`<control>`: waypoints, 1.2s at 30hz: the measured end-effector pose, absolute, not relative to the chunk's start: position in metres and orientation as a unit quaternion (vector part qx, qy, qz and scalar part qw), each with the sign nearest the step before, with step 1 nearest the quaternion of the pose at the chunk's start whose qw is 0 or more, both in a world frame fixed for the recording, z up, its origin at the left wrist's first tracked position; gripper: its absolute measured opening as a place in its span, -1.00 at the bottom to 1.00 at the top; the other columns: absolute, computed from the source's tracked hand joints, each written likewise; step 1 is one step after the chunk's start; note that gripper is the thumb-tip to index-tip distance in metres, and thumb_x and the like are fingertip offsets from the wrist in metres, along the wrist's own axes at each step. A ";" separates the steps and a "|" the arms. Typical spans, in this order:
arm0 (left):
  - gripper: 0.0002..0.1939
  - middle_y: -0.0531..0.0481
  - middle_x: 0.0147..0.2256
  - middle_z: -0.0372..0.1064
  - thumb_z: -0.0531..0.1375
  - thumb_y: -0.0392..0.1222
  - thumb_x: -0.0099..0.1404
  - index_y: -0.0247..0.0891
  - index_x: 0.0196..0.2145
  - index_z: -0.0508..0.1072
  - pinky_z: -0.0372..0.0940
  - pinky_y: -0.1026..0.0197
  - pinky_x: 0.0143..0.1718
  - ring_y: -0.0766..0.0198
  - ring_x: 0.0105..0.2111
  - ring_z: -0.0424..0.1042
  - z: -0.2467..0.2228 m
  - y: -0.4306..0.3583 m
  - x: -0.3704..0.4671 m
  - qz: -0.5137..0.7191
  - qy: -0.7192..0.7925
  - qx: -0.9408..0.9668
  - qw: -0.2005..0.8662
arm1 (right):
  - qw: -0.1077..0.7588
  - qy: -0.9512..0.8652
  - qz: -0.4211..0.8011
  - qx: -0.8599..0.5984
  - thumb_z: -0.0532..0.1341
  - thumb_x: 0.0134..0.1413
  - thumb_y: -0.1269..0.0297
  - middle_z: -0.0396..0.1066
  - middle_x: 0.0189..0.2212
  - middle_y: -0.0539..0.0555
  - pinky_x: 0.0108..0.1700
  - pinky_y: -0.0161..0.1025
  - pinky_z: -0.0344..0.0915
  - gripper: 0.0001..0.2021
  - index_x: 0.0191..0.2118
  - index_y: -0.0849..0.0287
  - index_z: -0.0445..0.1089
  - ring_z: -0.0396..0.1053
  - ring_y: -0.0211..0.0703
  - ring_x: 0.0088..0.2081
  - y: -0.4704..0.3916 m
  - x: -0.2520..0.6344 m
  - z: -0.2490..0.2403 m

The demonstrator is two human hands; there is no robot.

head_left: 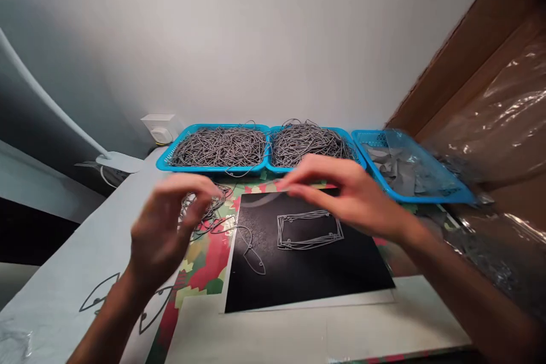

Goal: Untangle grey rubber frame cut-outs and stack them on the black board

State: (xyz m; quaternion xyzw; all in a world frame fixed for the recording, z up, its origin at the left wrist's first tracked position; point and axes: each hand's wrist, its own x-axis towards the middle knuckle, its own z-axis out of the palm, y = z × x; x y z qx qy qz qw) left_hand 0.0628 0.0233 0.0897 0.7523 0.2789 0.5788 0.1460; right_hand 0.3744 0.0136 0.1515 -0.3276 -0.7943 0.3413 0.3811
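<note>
My right hand (341, 190) is closed in a pinch over the back edge of a black sheet (307, 278). From its fingertips a blurred thin grey gasket (260, 200) trails left. My left hand (168, 219), smeared by motion, is raised with bent fingers beside a tangled heap of gaskets (209, 210); whether it grips anything is unclear. On the black sheet lies a rectangular stack of gaskets (310, 230) with small eyelets at the corners. Left of the stack, a loose gasket (255, 259) lies twisted and reaches toward the heap.
Two blue baskets (209, 169) piled with grey gaskets stand against the wall. Another blue basket (394, 196) at right holds grey scraps and clear plastic. Loose gaskets (153, 310) lie on the white table at left. A cardboard wall (478, 62) with plastic film bounds the right side.
</note>
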 end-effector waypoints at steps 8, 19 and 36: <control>-0.60 -0.15 0.07 0.65 -0.06 -0.45 0.67 -0.22 0.07 0.56 0.43 0.15 0.10 0.13 0.08 0.57 0.019 -0.058 0.085 0.225 0.167 0.958 0.058 | 0.223 -0.827 0.249 -0.451 0.28 0.50 0.37 0.61 -0.07 0.08 0.01 -0.21 0.56 -0.73 0.17 -0.06 0.60 0.61 -0.08 -0.05 -0.143 0.476 0.053; -0.81 0.01 -0.22 0.50 0.19 -0.03 0.66 -0.15 -0.12 0.46 0.38 0.12 -0.22 0.12 -0.26 0.48 0.035 -0.078 0.138 0.194 0.331 0.903 0.195 | 0.272 -0.666 0.266 -0.642 0.29 0.51 0.13 0.45 -0.12 0.03 -0.21 -0.24 0.47 -0.78 0.15 -0.01 0.51 0.44 -0.20 -0.31 -0.137 0.463 0.030; -0.78 0.03 -0.16 0.48 0.09 -0.04 0.71 -0.08 -0.10 0.47 0.33 0.14 -0.13 0.15 -0.16 0.50 0.032 -0.030 0.125 0.157 0.359 0.881 0.266 | 0.256 -0.659 0.360 -0.609 0.27 0.54 0.15 0.46 -0.27 -0.03 -0.24 -0.23 0.29 -0.82 -0.19 0.04 0.46 0.40 -0.16 -0.29 -0.088 0.456 0.037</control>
